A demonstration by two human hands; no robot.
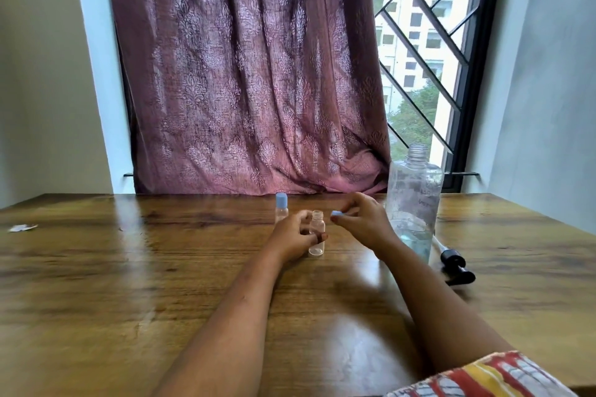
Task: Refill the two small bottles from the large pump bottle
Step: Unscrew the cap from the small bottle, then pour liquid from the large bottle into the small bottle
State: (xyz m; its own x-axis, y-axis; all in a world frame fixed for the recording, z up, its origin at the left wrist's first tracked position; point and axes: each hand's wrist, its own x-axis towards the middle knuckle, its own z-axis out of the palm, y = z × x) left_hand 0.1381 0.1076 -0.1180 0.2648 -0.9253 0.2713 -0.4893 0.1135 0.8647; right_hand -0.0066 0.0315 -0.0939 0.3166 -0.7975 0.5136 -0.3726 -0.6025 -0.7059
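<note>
Head view: steady the open small bottle [316,235], gripped upright in the left hand [292,235] on the table [129,267]; park the blue cap [337,213], pinched by the right hand [364,222], nearby before tipping the uncapped large bottle [412,203].

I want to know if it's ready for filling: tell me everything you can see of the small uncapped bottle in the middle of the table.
The small uncapped bottle is clear plastic, with a threaded open neck and a round body, and looks empty. It stands upright on the wooden table. The left hand holds it from its left, thumb across its front. The right hand pinches a blue cap just right of the neck, apart from it.
</note>
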